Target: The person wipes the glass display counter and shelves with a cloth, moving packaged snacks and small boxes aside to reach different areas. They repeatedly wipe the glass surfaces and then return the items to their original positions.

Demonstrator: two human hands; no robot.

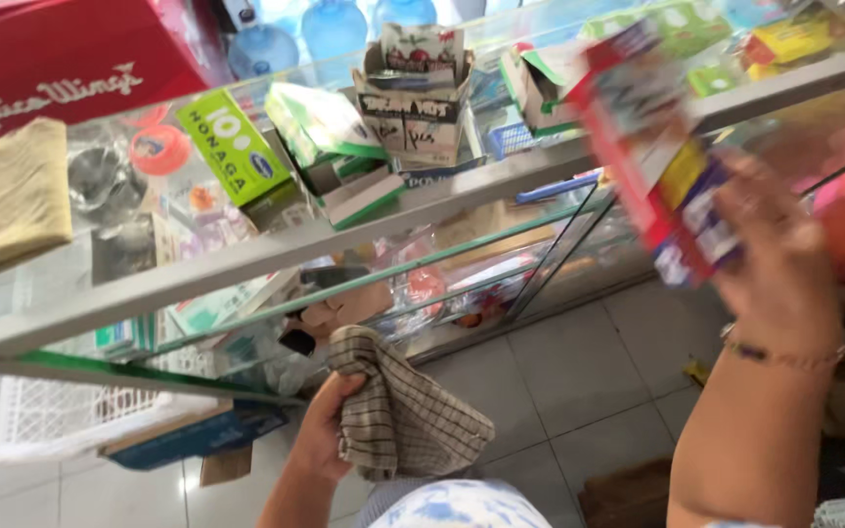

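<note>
At the far left of the glass surface (276,249) lies a folded tan cloth (7,196), with a red box (61,59) behind it; neither is touched. Next along stand a green carton (232,147), a green-and-white carton (320,122) and an open-topped printed carton (413,93), all resting on the glass top. Below the top, the case holds mixed packets, too cluttered to identify singly, and a white plastic crate (70,416) sits on the tiled floor (589,381) beside the case. The left hand (325,425) is low, in front of the case and clear of the glass, its grip closed around a bunched checked cloth (403,411) that hangs from the fingers. The right hand (784,264) is raised at the right end, above and just off the top, its grip clamped on a red and blue packet bundle (657,166), which is motion-blurred and tilted. Judgement: with the bundle lifted away, the glass beneath is exposed; the cloth would work best opened flat rather than wadded, passed along the top while the bundle is held steady and high enough to miss the neighbouring cartons.
</note>
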